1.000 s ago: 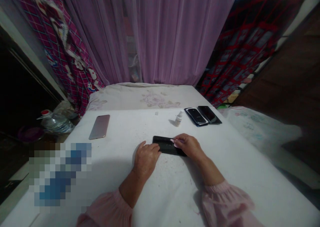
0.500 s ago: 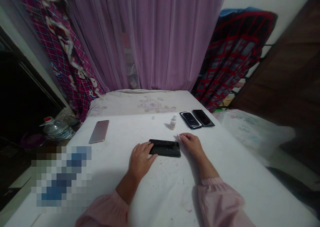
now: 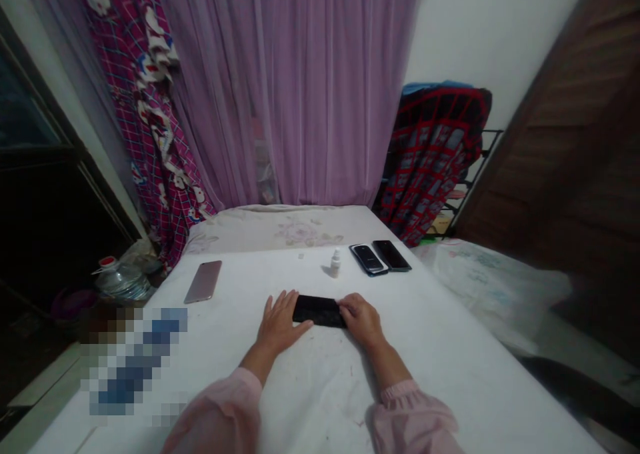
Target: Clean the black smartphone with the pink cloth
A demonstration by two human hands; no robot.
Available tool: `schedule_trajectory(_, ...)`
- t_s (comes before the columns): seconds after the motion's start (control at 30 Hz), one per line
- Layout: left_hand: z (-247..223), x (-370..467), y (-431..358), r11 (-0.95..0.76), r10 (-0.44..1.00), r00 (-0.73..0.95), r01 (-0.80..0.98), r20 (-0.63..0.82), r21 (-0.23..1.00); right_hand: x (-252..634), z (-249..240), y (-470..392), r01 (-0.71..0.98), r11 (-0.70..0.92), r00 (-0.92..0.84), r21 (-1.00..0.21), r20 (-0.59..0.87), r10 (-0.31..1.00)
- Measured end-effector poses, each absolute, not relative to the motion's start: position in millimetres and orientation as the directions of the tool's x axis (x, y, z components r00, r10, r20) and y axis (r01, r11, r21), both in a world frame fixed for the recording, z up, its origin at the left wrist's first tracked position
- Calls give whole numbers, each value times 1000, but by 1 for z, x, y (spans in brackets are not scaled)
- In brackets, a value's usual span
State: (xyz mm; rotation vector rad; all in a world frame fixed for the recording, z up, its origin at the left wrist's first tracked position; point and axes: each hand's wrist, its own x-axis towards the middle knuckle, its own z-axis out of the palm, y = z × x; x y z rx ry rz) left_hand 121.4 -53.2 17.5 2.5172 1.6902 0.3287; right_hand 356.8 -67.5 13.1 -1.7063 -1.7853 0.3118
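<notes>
A black smartphone lies flat on the white-covered table in front of me. My left hand rests against its left end, fingers stretched and spread, the thumb along the near edge. At the phone's right end is my right hand, its fingers pinched together and touching the surface. Whatever sits in that pinch is hidden now; a small pale tip showed there earlier. Beyond the phone stands a small white bottle with a narrow nozzle. A small pale piece lies further back on the cloth.
Phones lie side by side at the back right, with another dark phone at the outer side. A rose-gold phone lies on the left. Nearer on the left is a blurred-out patch. Purple curtains hang behind the table.
My right hand has moved left and onto the phone's right end. My left hand's fingers have spread along the phone's left end. The camera view has tilted up slightly.
</notes>
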Motion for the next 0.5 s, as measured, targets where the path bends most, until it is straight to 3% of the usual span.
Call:
schedule_trajectory(0.23,16,121,-52,-383,923,367,907,120,176,352,16,-66,772,117,104,-625,305,947)
schedule_trajectory(0.5,-5,115,-47,-414,898,376,898,230,149,332,27,-61,844,217,-56,-491,321,945)
